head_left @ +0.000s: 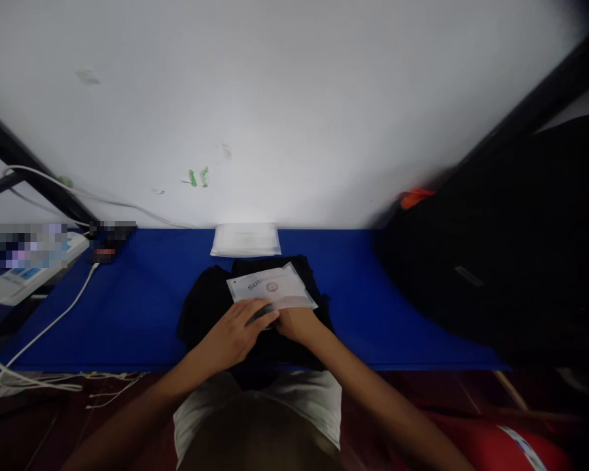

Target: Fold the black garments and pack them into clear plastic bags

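A translucent white plastic bag [269, 288] with a round logo and printed letters is held tilted over a bundle of black cloth [203, 304]. My left hand [238, 330] is closed at the bag's near edge, fingers and thumb around it, with something dark showing between them. My right hand [297, 324] reaches in at the near right side of the bag. Its fingers are covered by the bag, so I cannot see whether they grip anything. Behind the cloth lies a stack of similar flat white bags [245, 240].
The blue surface [353, 294] meets a white wall. A large black bag [471, 261] stands at right. At left are a white power strip [34, 271], a dark device [103, 254] with a white cable [53, 324], and black frame bars. Something red [500, 445] lies below right.
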